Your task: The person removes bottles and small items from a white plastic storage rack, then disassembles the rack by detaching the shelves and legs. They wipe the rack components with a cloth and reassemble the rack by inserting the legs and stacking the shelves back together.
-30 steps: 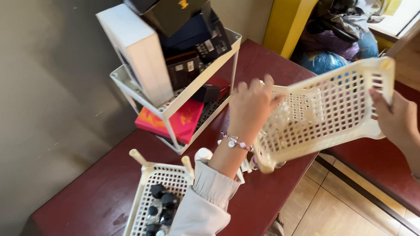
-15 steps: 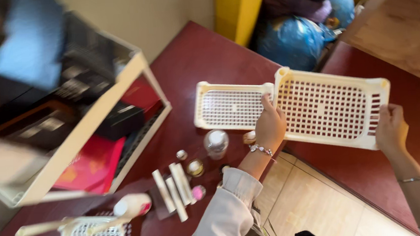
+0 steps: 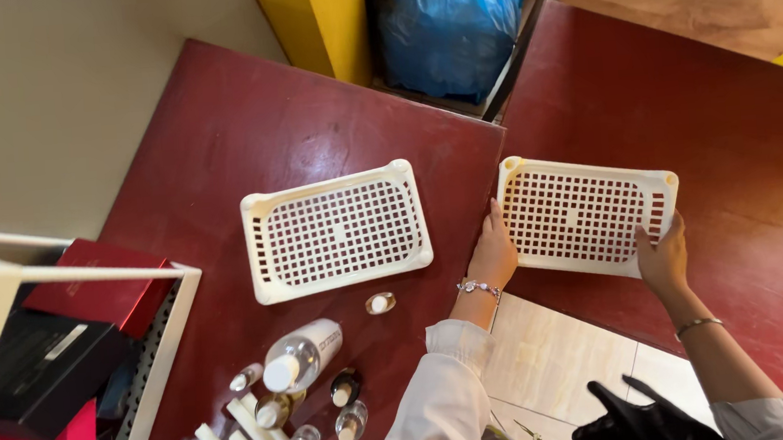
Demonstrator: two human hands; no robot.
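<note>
Two cream lattice trays are being shown from the head camera: one tray is lying alone on the left desk, and the other tray is being held at its two near corners over the right desk, so two dark red desks are being counted as well. Two hands are being seen, the left hand and the right hand, each wearing one bracelet. One clear bottle with a white cap, one small round tin, one blue plastic bag and one white wire shelf rack are being counted, while the small vials beside the bottle are being left uncounted, since they are crowded too closely.
</note>
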